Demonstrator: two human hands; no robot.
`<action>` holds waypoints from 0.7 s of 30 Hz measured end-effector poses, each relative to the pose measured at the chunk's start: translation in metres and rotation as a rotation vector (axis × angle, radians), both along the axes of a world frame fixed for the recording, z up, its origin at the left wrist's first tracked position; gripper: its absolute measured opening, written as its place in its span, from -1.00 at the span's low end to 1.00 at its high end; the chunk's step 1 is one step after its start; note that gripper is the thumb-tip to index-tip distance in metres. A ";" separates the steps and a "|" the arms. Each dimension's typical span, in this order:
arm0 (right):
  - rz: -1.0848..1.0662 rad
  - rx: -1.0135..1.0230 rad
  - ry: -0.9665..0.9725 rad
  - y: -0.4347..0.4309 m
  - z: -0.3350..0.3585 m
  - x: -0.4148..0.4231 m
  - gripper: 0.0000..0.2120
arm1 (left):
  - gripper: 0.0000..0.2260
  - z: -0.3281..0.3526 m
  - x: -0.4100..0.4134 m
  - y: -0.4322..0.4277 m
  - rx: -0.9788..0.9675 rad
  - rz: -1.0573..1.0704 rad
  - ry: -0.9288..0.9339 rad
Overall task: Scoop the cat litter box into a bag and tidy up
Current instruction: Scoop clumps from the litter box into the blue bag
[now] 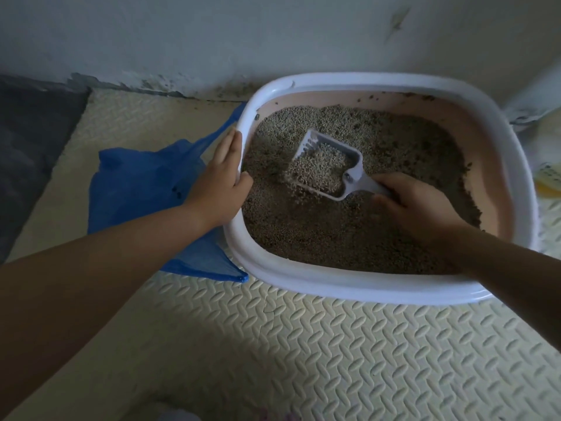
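Your right hand (416, 205) clenches around the handle of the white scoop (324, 165), which is full of granules and sits low over the litter (303, 232). Your left hand (218, 183) clamps the left rim of the litter box (334, 291), fingers straight outside, thumb hooked inside. The box stands at the far edge of the foam mat (303, 360); the blue bag (136, 183) lies against its left side.
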State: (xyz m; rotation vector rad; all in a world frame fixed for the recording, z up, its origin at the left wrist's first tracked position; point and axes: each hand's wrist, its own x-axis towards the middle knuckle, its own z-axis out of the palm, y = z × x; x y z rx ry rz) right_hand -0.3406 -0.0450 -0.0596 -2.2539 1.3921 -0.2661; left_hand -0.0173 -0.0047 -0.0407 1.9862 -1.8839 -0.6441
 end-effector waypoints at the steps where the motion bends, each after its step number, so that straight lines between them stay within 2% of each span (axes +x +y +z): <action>1: 0.006 -0.021 0.008 0.000 0.002 -0.002 -0.73 | -0.42 0.000 0.000 0.000 0.002 -0.003 -0.008; 13: 0.018 -0.157 0.036 0.012 0.018 -0.003 -0.69 | -0.41 -0.001 0.002 -0.003 0.010 -0.033 -0.035; 21: -0.014 -0.141 -0.036 0.015 0.025 0.004 -0.71 | -0.41 0.000 0.001 -0.002 0.016 -0.028 -0.032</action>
